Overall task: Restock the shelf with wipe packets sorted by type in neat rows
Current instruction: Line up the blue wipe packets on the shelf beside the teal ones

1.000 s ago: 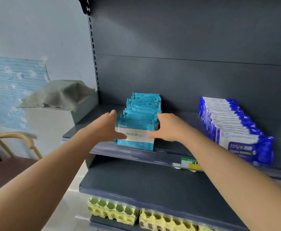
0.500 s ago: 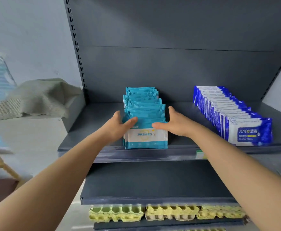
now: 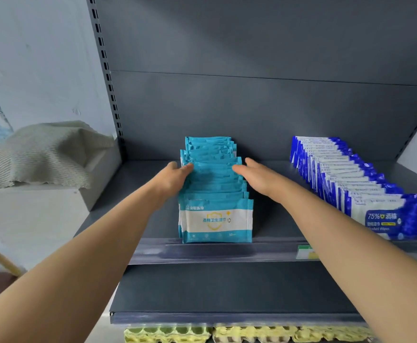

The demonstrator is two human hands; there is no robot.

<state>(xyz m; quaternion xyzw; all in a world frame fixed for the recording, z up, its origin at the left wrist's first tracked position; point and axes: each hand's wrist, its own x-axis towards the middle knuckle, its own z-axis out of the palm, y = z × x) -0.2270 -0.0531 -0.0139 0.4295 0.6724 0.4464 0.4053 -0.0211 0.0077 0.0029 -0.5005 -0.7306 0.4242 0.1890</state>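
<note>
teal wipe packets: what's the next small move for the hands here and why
Probably press both hands gently inward and slide them toward the back. The left hand and right hand flank the middle of the teal wipe packets, whose rear packets look staggered sideways, unlike the even blue wipe packets to the right. That should square the row.

Both arms stretch forward, left hand point(image 3: 171, 180) and right hand point(image 3: 259, 178) turned palms inward (fingers point(image 3: 239, 168) extended, nearly straight).

Shelf point(image 3: 271, 251) matt grey metal with a glossy clear plastic front strip. Teal packets point(image 3: 216, 194) and blue packets point(image 3: 365, 191) smooth, shiny plastic film. Cloth point(image 3: 39, 154) coarse, ribbed weave.
</note>
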